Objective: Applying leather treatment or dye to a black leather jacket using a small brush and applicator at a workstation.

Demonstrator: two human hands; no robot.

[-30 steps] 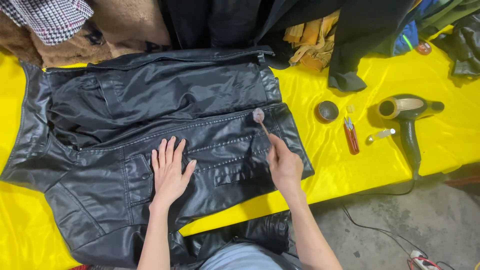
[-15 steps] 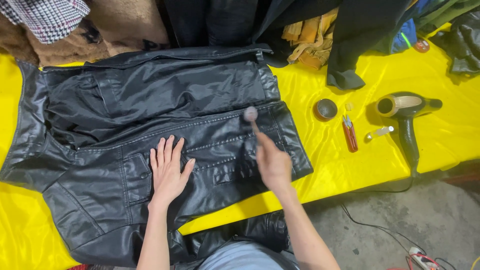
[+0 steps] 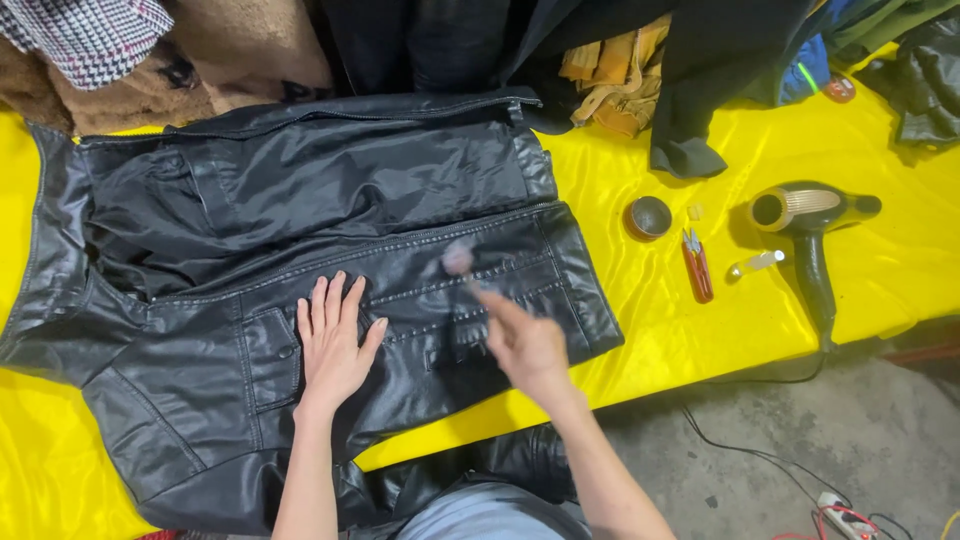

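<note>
Left hand [image 3: 335, 345] lies flat, fingers spread, on one black leather jacket [image 3: 300, 250] — right hand [image 3: 525, 345], blurred, grips one small round-headed tool [image 3: 458, 260] over it.

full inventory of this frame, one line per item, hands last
leather jacket: 1, black, spread flat on the table
table cover: 1, yellow, under everything
small tool: 1, round pale head, blurred, over the jacket front
hair dryer: 1, black and gold, right on the table
small tin: 1, dark, round, right of the jacket
snips: 1, red handles, below the tin
clothes pile: several, mixed colours, far edge
left hand: flat on the jacket
right hand: grips the small tool
</note>
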